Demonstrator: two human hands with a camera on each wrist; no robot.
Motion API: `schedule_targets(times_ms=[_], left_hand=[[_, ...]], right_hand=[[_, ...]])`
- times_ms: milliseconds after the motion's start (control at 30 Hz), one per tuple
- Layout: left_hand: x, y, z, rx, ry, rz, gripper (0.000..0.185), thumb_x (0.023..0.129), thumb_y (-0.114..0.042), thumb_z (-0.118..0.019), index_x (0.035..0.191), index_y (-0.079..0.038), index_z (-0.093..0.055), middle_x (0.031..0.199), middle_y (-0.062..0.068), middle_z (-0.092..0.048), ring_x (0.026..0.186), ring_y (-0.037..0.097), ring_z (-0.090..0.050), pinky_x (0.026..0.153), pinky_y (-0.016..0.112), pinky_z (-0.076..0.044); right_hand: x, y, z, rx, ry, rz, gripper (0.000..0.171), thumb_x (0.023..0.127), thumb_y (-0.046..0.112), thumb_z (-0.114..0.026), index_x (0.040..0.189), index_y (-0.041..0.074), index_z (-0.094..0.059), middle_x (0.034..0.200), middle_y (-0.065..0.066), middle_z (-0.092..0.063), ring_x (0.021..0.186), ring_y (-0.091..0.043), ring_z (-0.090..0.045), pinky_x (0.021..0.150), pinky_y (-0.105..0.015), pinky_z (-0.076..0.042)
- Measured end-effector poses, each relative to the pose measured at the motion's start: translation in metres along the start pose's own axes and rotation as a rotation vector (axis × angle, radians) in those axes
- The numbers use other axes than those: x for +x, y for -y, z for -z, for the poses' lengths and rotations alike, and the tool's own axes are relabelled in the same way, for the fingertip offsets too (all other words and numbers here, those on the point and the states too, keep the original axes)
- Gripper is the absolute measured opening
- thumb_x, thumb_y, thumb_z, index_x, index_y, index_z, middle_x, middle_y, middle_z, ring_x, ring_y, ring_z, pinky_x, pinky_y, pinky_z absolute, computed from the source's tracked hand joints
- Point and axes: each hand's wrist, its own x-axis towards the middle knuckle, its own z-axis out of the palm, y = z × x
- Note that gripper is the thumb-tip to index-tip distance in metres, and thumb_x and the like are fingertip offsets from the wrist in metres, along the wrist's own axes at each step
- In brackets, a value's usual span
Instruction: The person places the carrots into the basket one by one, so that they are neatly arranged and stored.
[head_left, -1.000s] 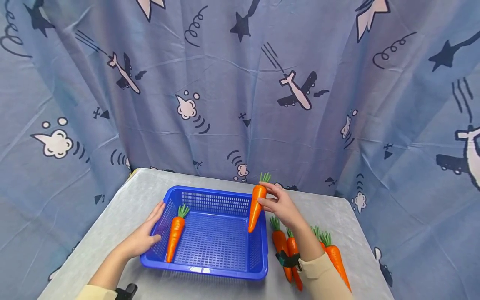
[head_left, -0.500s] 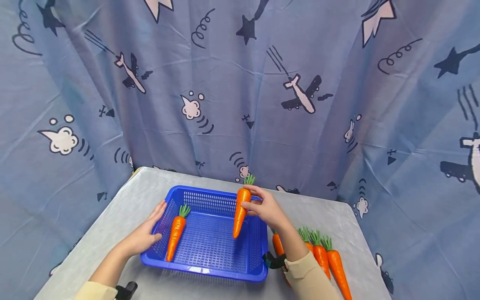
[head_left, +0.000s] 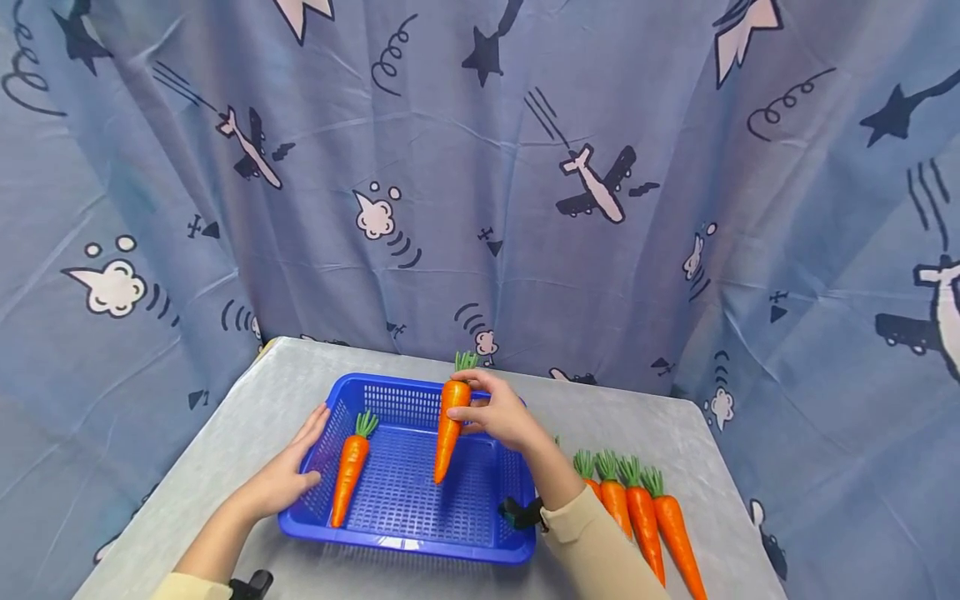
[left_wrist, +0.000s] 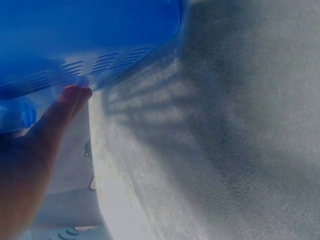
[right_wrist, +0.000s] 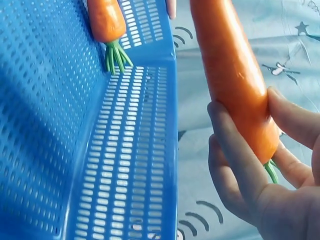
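Over the blue plastic basket, my right hand pinches an orange carrot between thumb and fingers. That carrot hangs steeply, green stalks up and tip down. In the right wrist view, the fingers wrap the thick end of the held carrot. A second carrot lies along the basket's left side, stalks toward the back. My left hand rests against the basket's left side, thumb near the rim. In the left wrist view, its straight fingers touch the slotted outer wall.
Right of the basket, several carrots lie side by side on the pale grey tabletop, partly hidden by my right forearm. A blue curtain with airplane prints hangs behind and around the table.
My right hand has carried the carrot leftward, from the basket's right edge to over its middle. The left hand and the carrot lying in the basket have stayed put.
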Motion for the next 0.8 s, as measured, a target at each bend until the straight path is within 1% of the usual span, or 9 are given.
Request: schedule_targets(times_ms=[100, 200, 267, 333, 567, 633, 667, 733, 800], left_hand=[[0.000, -0.001, -0.001, 0.004, 0.003, -0.003, 0.094, 0.080, 0.009, -0.058, 0.162, -0.004, -0.013, 0.170, 0.015, 0.002, 0.153, 0.050, -0.002, 0.116, 0.068, -0.011], [0.001, -0.001, -0.004, 0.007, 0.006, -0.018, 0.094, 0.081, 0.009, -0.058, 0.162, -0.003, -0.013, 0.170, 0.015, 0.002, 0.153, 0.048, -0.001, 0.123, 0.040, -0.010], [0.001, -0.001, -0.006, 0.003, 0.006, -0.023, 0.093, 0.081, 0.008, -0.058, 0.162, -0.003, -0.013, 0.171, 0.014, 0.002, 0.154, 0.047, -0.001, 0.117, 0.023, -0.007], [0.001, 0.000, -0.006, -0.001, 0.005, -0.025, 0.093, 0.081, 0.008, -0.057, 0.162, -0.003, -0.013, 0.171, 0.014, 0.002, 0.154, 0.047, -0.001, 0.110, 0.013, -0.004], [-0.001, 0.005, -0.004, -0.016, -0.008, -0.045, 0.094, 0.079, 0.010, -0.058, 0.162, -0.003, -0.014, 0.170, 0.015, 0.002, 0.153, 0.049, 0.000, 0.103, 0.002, -0.004], [-0.001, 0.005, -0.003, -0.015, -0.008, -0.044, 0.095, 0.079, 0.009, -0.059, 0.162, -0.004, -0.014, 0.170, 0.015, 0.001, 0.153, 0.048, 0.000, 0.105, 0.003, -0.004], [-0.001, 0.005, -0.003, -0.013, -0.007, -0.041, 0.095, 0.079, 0.009, -0.059, 0.162, -0.004, -0.015, 0.171, 0.014, 0.001, 0.154, 0.048, -0.001, 0.110, 0.009, -0.005], [-0.001, 0.004, -0.002, -0.009, -0.003, -0.031, 0.095, 0.079, 0.009, -0.059, 0.162, -0.005, -0.015, 0.171, 0.014, 0.001, 0.154, 0.048, -0.001, 0.120, 0.027, -0.008], [-0.001, 0.003, -0.001, -0.006, -0.001, -0.022, 0.095, 0.079, 0.009, -0.060, 0.162, -0.005, -0.015, 0.171, 0.014, 0.001, 0.153, 0.048, -0.002, 0.122, 0.050, -0.010]], right_hand=[[0.004, 0.002, -0.006, -0.008, 0.023, -0.015, 0.055, 0.088, 0.004, -0.075, 0.139, 0.005, -0.054, 0.135, -0.026, -0.050, 0.100, -0.034, -0.070, 0.077, -0.053, -0.059], [0.007, 0.003, -0.013, -0.015, 0.034, -0.035, 0.055, 0.088, 0.004, -0.075, 0.139, 0.005, -0.054, 0.132, -0.025, -0.052, 0.099, -0.033, -0.070, 0.077, -0.051, -0.060], [0.009, 0.004, -0.019, -0.012, 0.039, -0.048, 0.054, 0.088, 0.004, -0.075, 0.138, 0.006, -0.055, 0.131, -0.024, -0.053, 0.099, -0.033, -0.070, 0.077, -0.051, -0.060], [0.012, 0.004, -0.025, -0.005, 0.046, -0.056, 0.053, 0.087, 0.002, -0.075, 0.137, 0.007, -0.056, 0.131, -0.024, -0.053, 0.099, -0.034, -0.070, 0.076, -0.050, -0.061], [0.022, -0.002, -0.050, -0.024, 0.083, -0.094, 0.052, 0.085, -0.001, -0.075, 0.134, 0.006, -0.057, 0.129, -0.022, -0.051, 0.097, -0.033, -0.069, 0.077, -0.055, -0.059], [0.024, -0.005, -0.056, -0.026, 0.090, -0.102, 0.052, 0.085, -0.001, -0.075, 0.133, 0.006, -0.058, 0.130, -0.022, -0.051, 0.096, -0.033, -0.069, 0.077, -0.056, -0.059], [0.025, -0.007, -0.059, -0.026, 0.092, -0.107, 0.052, 0.085, -0.002, -0.075, 0.133, 0.006, -0.058, 0.130, -0.021, -0.051, 0.095, -0.033, -0.069, 0.077, -0.055, -0.059], [0.026, -0.010, -0.064, -0.021, 0.097, -0.113, 0.053, 0.084, -0.003, -0.075, 0.133, 0.005, -0.058, 0.129, -0.021, -0.051, 0.094, -0.033, -0.069, 0.076, -0.055, -0.059], [0.027, -0.012, -0.069, -0.016, 0.102, -0.118, 0.052, 0.084, -0.003, -0.075, 0.132, 0.006, -0.058, 0.127, -0.021, -0.052, 0.093, -0.032, -0.069, 0.075, -0.054, -0.060]])
